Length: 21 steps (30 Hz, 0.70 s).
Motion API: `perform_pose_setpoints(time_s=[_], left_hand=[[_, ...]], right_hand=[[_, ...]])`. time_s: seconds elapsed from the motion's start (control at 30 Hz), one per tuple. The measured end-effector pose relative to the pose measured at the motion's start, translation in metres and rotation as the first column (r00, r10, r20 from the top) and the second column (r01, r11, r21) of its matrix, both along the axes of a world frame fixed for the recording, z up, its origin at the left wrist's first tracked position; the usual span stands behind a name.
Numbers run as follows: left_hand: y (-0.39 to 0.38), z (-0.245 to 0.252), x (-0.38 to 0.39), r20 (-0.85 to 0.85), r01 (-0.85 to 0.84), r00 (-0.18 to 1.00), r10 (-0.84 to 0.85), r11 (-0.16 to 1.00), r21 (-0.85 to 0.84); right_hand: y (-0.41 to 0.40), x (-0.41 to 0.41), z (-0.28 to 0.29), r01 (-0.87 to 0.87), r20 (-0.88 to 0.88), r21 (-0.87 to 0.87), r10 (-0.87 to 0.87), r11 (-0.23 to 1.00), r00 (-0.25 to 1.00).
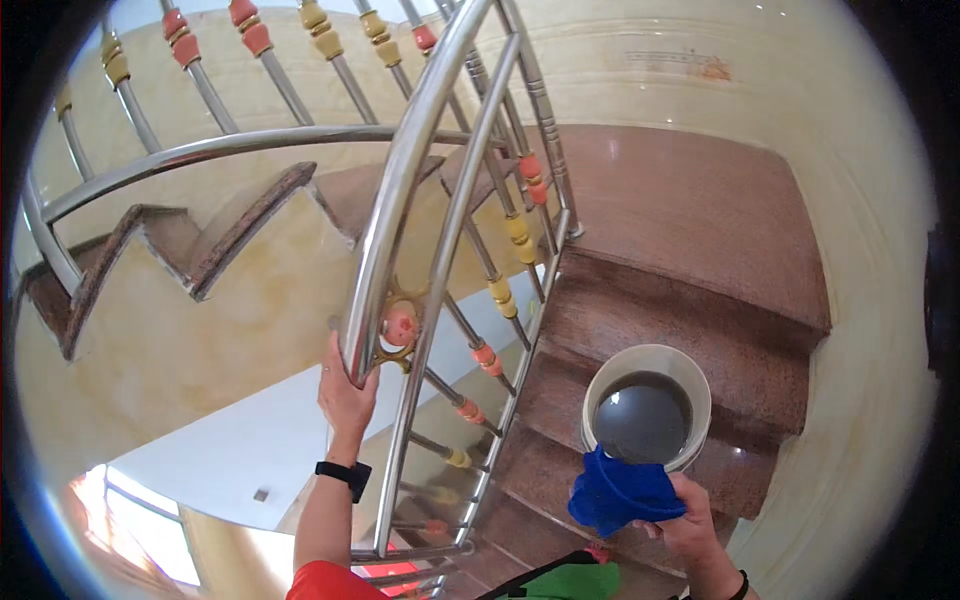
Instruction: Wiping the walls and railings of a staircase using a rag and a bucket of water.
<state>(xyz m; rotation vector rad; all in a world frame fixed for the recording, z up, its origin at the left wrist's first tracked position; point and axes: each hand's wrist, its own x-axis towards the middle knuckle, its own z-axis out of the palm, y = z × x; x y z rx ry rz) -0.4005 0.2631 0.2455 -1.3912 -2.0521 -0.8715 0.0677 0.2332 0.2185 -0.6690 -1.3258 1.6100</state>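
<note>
My left hand [349, 394] grips the stainless steel handrail [390, 217] of the staircase, its thumb and fingers on either side of the tube. A dark watch is on that wrist. In my right hand [686, 517] is a crumpled blue cloth [622, 491], held at the near rim of a white plastic bucket [701, 375]. Dark grey water [645, 416] partly fills the bucket, which stands on a brown stair tread. The cloth covers a little of the bucket's rim.
Brown stone steps [675, 337] descend towards me from a landing [675, 187]. Metal balusters with pink and yellow ornaments [487, 360] line the left side, above an open drop. A cream wall [862, 360] curves along the right. Another flight [247, 217] is beyond the railing.
</note>
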Motion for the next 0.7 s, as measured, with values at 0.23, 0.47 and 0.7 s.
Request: perform_pose_setpoints(time_s=[0.23, 0.47, 0.7], left_hand=[[-0.007, 0.012, -0.007, 0.044, -0.032, 0.999, 0.032, 0.999, 0.004], [-0.006, 0.015, -0.005, 0.110, -0.007, 0.994, 0.015, 0.997, -0.078], [-0.026, 0.026, -0.013, 0.389, 0.081, 0.920, 0.048, 0.948, -0.309]], right_hand=[[0.050, -0.053, 0.073, -0.242, 0.122, 0.136, 0.226, 0.961, 0.966], [0.068, -0.113, 0.130, -0.293, 0.028, 0.142, 0.292, 0.946, 0.956], [0.076, -0.173, 0.159, -0.350, 0.066, 0.176, 0.343, 0.920, 0.937]])
